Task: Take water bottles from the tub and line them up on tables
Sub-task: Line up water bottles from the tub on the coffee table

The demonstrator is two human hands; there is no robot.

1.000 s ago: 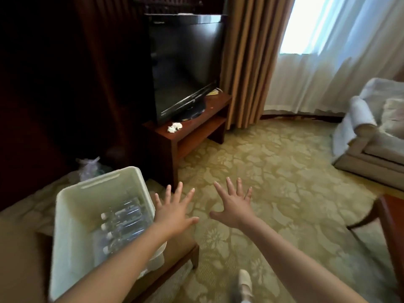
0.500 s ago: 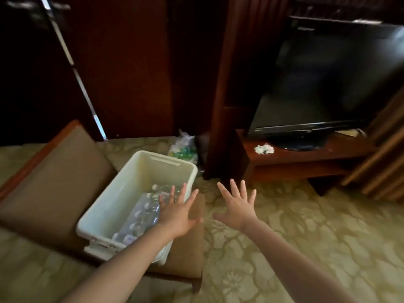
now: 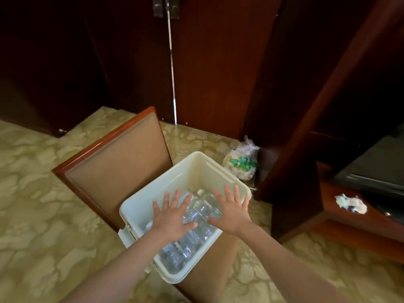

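- The view has swung onto the tub (image 3: 192, 171), which stands on the chair (image 3: 118, 167) seat near its back. A second ago it sat low at the left.
- The left hand (image 3: 171, 218) and right hand (image 3: 234, 212) have moved from beside the tub to over its opening. The fingers of both are straight and spread wide, holding nothing.
- The water bottles (image 3: 204, 207) lie on their sides in the tub's bottom, beneath the palms.
- The reach looks set up. No bottle is lifted yet, so a downward grasp likely follows.
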